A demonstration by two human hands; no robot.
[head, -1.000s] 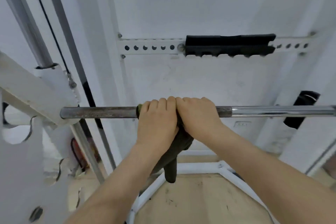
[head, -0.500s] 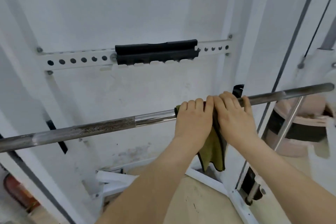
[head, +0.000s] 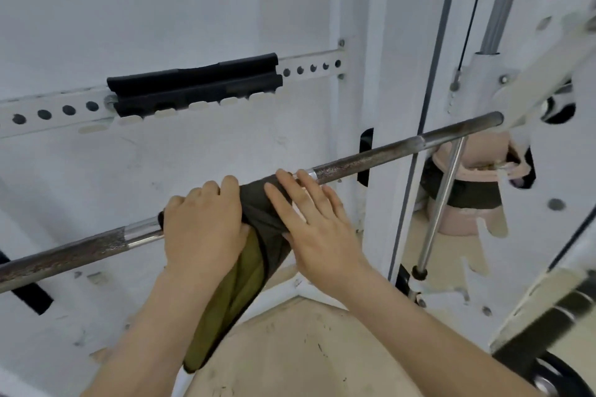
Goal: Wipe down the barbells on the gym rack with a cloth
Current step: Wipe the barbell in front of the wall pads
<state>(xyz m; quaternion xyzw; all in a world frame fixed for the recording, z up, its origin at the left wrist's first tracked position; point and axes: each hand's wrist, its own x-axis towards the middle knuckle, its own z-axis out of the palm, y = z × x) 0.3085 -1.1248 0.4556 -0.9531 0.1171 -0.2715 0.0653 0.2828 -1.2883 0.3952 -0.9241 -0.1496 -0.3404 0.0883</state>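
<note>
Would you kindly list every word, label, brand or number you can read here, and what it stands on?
None: no readable text appears anywhere in this view.
The barbell shows only knurling and rust, no stamp.
The cloth is plain, with no tag visible.
The black pad and the perforated rail behind carry no print.

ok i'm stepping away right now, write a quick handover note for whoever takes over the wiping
Left hand: grips the cloth round the barbell.
Right hand: fingers straight, pressing flat on the cloth beside the left.
Cloth: wrapped over the bar's middle, with an olive tail hanging below.
Done: cannot tell how much is wiped; the knurled stretches on both sides look dull and speckled.
Left: run the cloth along to both ends. No other barbell is in view.
</note>
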